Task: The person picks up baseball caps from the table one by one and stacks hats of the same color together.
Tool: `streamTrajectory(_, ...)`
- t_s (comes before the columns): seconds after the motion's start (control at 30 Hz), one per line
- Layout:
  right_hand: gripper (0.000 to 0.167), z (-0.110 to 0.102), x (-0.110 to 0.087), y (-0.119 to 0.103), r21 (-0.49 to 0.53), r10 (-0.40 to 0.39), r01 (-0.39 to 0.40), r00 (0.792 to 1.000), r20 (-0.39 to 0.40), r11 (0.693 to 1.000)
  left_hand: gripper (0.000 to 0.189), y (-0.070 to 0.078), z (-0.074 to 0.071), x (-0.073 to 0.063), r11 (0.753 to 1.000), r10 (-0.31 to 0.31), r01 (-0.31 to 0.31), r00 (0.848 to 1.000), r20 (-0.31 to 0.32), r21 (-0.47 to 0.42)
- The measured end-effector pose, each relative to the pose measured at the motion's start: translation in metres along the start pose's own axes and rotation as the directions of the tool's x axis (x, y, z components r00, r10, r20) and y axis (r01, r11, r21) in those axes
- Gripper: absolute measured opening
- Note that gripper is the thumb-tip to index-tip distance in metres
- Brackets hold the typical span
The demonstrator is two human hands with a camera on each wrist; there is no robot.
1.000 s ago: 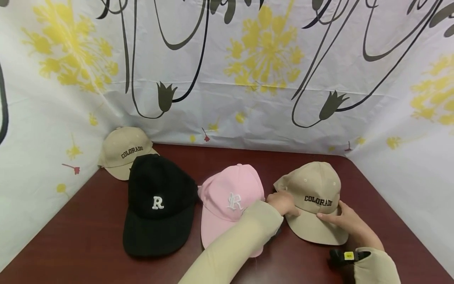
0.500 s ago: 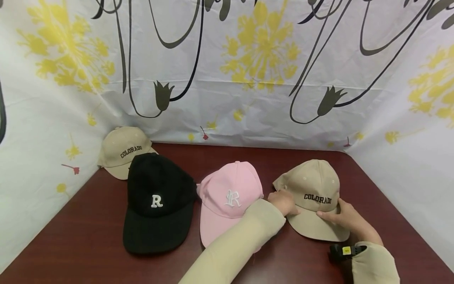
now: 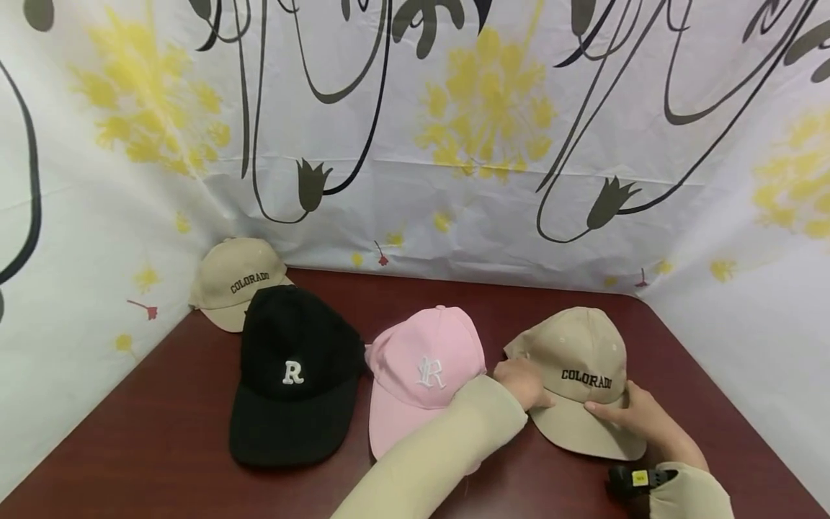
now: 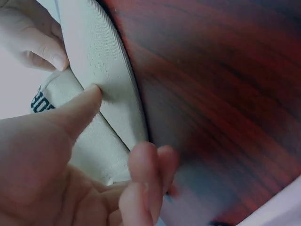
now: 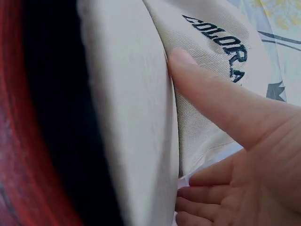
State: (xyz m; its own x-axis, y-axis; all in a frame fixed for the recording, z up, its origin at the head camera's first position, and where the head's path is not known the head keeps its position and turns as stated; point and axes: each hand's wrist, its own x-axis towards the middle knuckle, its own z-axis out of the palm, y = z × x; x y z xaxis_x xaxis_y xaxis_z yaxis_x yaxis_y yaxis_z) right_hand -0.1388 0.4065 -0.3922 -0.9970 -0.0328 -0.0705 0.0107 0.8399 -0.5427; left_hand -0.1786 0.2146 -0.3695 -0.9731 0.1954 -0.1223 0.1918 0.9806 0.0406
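A beige baseball cap (image 3: 586, 353) lettered COLORADO sits at the right of the table, brim toward me. My left hand (image 3: 521, 383) holds its left side. In the left wrist view, that hand's thumb (image 4: 84, 110) presses the seam where brim meets crown, and its fingers bend by the brim's edge. On the other side, my right hand (image 3: 638, 418) grips the cap. The right wrist view has its thumb (image 5: 202, 80) on the front panel below the lettering, with the fingers at the cap's side, partly hidden behind the brim.
A pink cap (image 3: 428, 353) stands just left, partly covered by my left sleeve (image 3: 434, 454). Farther left are a black cap (image 3: 295, 418) with a white R and another beige cap (image 3: 236, 277) at the back corner. Patterned white cloth (image 3: 402, 187) encloses the dark red table (image 3: 162, 425).
The head view has tilted a little, so everything appears slightly lower in it. Both hands stay at the same places on the beige cap.
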Motion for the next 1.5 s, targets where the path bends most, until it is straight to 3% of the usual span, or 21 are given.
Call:
streamTrajectory(0.2, 0.104, -0.001, 0.003, -0.003, 0.005, 0.027, -0.027, 0.998, -0.049, 1.000, 0.078, -0.007, 0.002, 0.003, 0.994, -0.050, 0.042, 0.995, -0.083, -0.097)
streamTrajectory(0.3, 0.105, -0.005, 0.003, -0.008, 0.040, 0.027, -0.024, 0.995, -0.095, 0.999, 0.074, -0.010, 0.000, 0.005, 0.991, -0.041, 0.027, 0.993, -0.109, -0.129)
streamTrajectory(0.43, 0.103, -0.009, 0.000, -0.012, 0.096, 0.044, -0.029, 0.988, -0.151, 0.995, 0.071, -0.013, -0.008, 0.004, 0.989, 0.015, -0.039, 0.987, -0.159, -0.145)
streamTrajectory(0.6, 0.100, -0.009, -0.003, -0.023, 0.136, 0.046, -0.013, 0.968, -0.245, 0.991, 0.075, -0.018, -0.019, -0.005, 0.988, 0.114, -0.132, 0.971, -0.211, -0.074)
streamTrajectory(0.7, 0.099, -0.009, -0.008, -0.031, 0.150, 0.055, -0.010, 0.952, -0.300, 0.989, 0.074, -0.022, -0.023, -0.015, 0.980, 0.185, -0.196, 0.949, -0.256, -0.018)
streamTrajectory(0.83, 0.095, -0.010, -0.015, -0.046, 0.155, 0.024, 0.036, 0.929, -0.369, 0.987, 0.066, -0.029, -0.036, -0.026, 0.962, 0.266, -0.268, 0.900, -0.345, 0.045)
streamTrajectory(0.93, 0.090, -0.009, -0.015, -0.061, 0.135, -0.039, 0.102, 0.915, -0.402, 0.986, 0.063, -0.040, -0.051, -0.028, 0.957, 0.286, -0.283, 0.867, -0.407, 0.069)
streamTrajectory(1.0, 0.086, -0.009, -0.013, -0.073, 0.124, -0.080, 0.143, 0.908, -0.412, 0.982, 0.063, -0.051, -0.060, -0.027, 0.958, 0.281, -0.281, 0.858, -0.430, 0.066)
streamTrajectory(1.1, 0.084, -0.007, -0.011, -0.086, 0.108, -0.127, 0.188, 0.899, -0.419, 0.976, 0.060, -0.064, -0.067, -0.026, 0.959, 0.276, -0.277, 0.854, -0.441, 0.063)
streamTrajectory(1.33, 0.089, 0.001, -0.002, -0.117, 0.066, -0.261, 0.314, 0.874, -0.411, 0.947, 0.063, -0.099, -0.071, -0.021, 0.967, 0.246, -0.251, 0.867, -0.434, 0.047)
streamTrajectory(1.5, 0.089, 0.009, 0.008, -0.141, 0.066, -0.327, 0.373, 0.874, -0.359, 0.925, 0.067, -0.127, -0.071, -0.021, 0.969, 0.231, -0.244, 0.865, -0.446, 0.028)
